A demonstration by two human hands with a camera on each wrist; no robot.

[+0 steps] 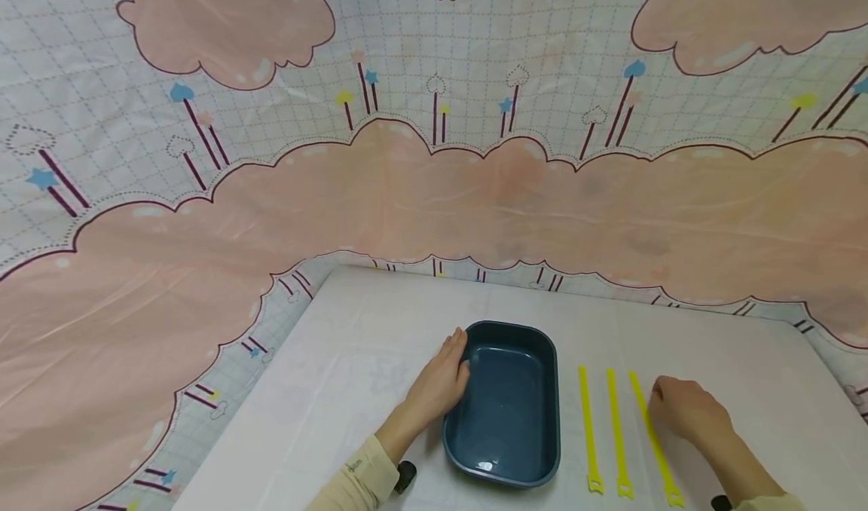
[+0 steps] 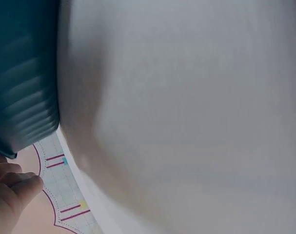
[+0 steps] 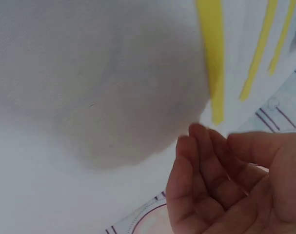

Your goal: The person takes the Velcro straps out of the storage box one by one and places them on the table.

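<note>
A dark blue rectangular tray (image 1: 502, 390) stands on the white table. At its left rim, my left hand (image 1: 437, 375) rests with fingers fairly straight; the left wrist view shows the ribbed outer wall of the tray (image 2: 26, 83) and part of the hand (image 2: 13, 192). Right of the tray lie three yellow cable straps, the left (image 1: 586, 428), the middle (image 1: 615, 428) and the right one (image 1: 653, 436), which slants. My right hand (image 1: 692, 409) is beside the right strap, its fingers loosely bent. In the right wrist view nothing shows between the fingers, close to that strap's end (image 3: 213, 73).
The white tabletop (image 1: 325, 390) spreads under everything. Behind it hangs a cloth (image 1: 407, 194) printed with clouds, which also shows beyond the table's left edge. Black bands (image 1: 405, 477) are on both wrists, below light sleeves (image 1: 359, 477).
</note>
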